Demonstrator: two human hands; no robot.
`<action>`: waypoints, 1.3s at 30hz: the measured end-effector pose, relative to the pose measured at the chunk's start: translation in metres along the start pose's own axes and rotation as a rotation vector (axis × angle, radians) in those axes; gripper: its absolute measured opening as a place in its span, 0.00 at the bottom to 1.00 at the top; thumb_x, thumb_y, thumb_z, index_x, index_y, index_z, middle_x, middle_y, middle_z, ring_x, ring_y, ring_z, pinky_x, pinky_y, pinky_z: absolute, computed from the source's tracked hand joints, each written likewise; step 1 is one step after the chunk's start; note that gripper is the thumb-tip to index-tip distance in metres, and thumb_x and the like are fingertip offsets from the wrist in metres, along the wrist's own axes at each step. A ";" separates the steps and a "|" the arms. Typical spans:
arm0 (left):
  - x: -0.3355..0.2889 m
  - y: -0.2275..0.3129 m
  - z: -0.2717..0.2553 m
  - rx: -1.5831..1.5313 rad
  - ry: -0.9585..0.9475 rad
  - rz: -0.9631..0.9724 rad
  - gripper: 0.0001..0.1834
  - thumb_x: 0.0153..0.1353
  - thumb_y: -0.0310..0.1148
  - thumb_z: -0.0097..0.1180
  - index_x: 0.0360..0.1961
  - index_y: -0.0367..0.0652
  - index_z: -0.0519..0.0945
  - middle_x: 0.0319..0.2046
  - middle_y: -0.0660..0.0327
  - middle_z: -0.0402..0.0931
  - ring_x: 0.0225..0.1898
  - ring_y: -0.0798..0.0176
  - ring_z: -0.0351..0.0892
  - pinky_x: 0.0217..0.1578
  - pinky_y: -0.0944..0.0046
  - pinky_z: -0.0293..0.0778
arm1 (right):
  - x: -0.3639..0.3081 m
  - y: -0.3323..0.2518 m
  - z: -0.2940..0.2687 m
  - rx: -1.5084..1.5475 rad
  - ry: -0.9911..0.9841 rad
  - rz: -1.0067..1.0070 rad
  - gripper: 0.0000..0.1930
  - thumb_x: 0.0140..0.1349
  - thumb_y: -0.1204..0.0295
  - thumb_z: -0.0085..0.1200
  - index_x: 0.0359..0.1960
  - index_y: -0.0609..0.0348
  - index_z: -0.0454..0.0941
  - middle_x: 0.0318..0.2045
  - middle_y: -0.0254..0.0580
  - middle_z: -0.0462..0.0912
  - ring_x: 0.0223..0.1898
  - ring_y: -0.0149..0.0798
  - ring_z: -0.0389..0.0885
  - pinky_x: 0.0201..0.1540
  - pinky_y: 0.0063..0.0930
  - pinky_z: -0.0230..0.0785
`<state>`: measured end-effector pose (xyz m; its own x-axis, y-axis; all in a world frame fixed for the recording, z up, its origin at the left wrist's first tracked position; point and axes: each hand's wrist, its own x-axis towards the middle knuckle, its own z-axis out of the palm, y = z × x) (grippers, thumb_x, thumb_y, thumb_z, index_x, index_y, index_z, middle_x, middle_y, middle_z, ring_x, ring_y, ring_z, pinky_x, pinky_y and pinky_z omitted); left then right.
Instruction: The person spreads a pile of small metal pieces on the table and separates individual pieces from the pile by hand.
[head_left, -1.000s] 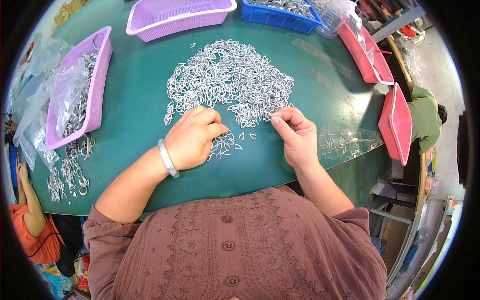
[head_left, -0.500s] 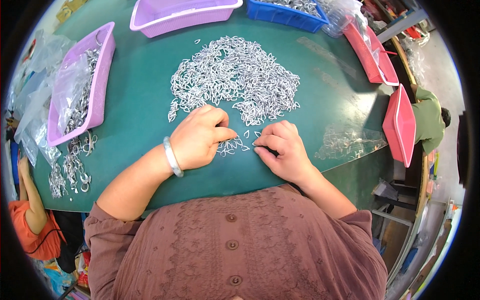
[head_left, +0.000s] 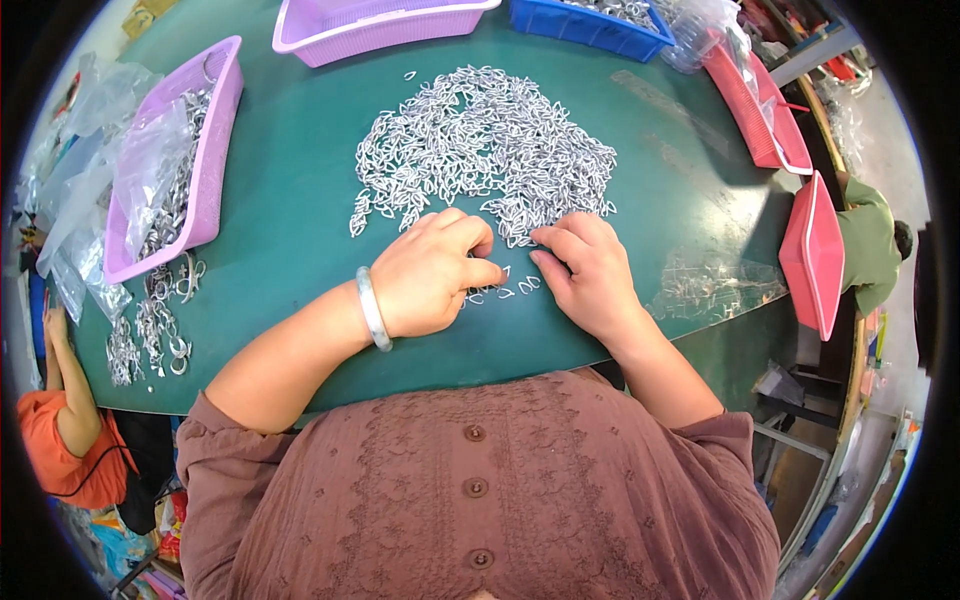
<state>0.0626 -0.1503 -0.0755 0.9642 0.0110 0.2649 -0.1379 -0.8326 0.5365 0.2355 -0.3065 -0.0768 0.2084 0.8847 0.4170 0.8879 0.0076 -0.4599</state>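
Note:
A broad heap of small silver teardrop-shaped metal links [head_left: 560, 165] covers the middle of the green table. In front of it, a few loose links [head_left: 527, 286] lie between my hands. My left hand [head_left: 430, 275], with a pale bangle on its wrist, is closed, its fingers curled and its fingertips down among those loose links. One link stands close against its fingertip; whether it is gripped is hidden. At the heap's near edge, my right hand [head_left: 590, 275] has its thumb and index finger a little apart, with no link visible between them.
Purple baskets [head_left: 228, 130] stand at the left and far side; the left one holds metal pieces and plastic bags. A blue basket [head_left: 590, 35] is at the back, red baskets [head_left: 812, 250] at the right edge. Two other people [head_left: 870, 240] are at the sides.
My right hand has moved forward from the loose links to the heap's near edge, its thumb and index now apart. My left hand has shifted slightly right over the loose links.

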 end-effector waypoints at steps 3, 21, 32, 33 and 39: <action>0.002 0.000 0.002 -0.033 0.077 -0.013 0.18 0.49 0.18 0.54 0.39 0.46 0.86 0.37 0.59 0.73 0.40 0.55 0.72 0.45 0.59 0.70 | -0.001 0.004 0.004 -0.017 -0.004 -0.023 0.05 0.53 0.76 0.61 0.32 0.57 0.80 0.30 0.38 0.76 0.35 0.45 0.76 0.41 0.37 0.66; 0.009 -0.001 0.000 0.051 0.094 -0.043 0.18 0.47 0.16 0.52 0.39 0.40 0.84 0.35 0.58 0.75 0.39 0.53 0.74 0.44 0.57 0.70 | -0.005 0.000 -0.020 0.090 -0.177 0.334 0.01 0.55 0.76 0.56 0.29 0.59 0.79 0.29 0.42 0.79 0.32 0.49 0.79 0.37 0.39 0.69; 0.013 0.002 0.002 0.055 0.089 -0.050 0.18 0.47 0.16 0.51 0.40 0.39 0.84 0.36 0.57 0.75 0.39 0.52 0.73 0.45 0.57 0.70 | -0.013 0.008 -0.024 0.121 -0.092 0.277 0.05 0.57 0.79 0.54 0.34 0.61 0.81 0.31 0.45 0.80 0.36 0.50 0.80 0.39 0.38 0.73; 0.013 0.002 0.002 0.056 0.094 -0.052 0.19 0.47 0.16 0.51 0.41 0.39 0.84 0.36 0.57 0.75 0.39 0.52 0.73 0.45 0.57 0.70 | -0.013 0.009 -0.023 0.114 -0.084 0.261 0.05 0.57 0.78 0.55 0.34 0.61 0.82 0.31 0.44 0.80 0.36 0.50 0.80 0.39 0.38 0.73; 0.011 0.001 0.003 0.041 0.106 -0.059 0.19 0.47 0.16 0.52 0.41 0.39 0.83 0.37 0.57 0.75 0.40 0.52 0.73 0.45 0.57 0.70 | -0.011 0.007 -0.018 0.112 -0.063 0.229 0.05 0.55 0.76 0.59 0.34 0.60 0.82 0.30 0.42 0.79 0.34 0.49 0.79 0.37 0.39 0.72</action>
<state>0.0742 -0.1524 -0.0749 0.9407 0.1173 0.3182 -0.0701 -0.8508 0.5208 0.2469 -0.3248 -0.0703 0.3695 0.8966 0.2440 0.7690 -0.1477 -0.6219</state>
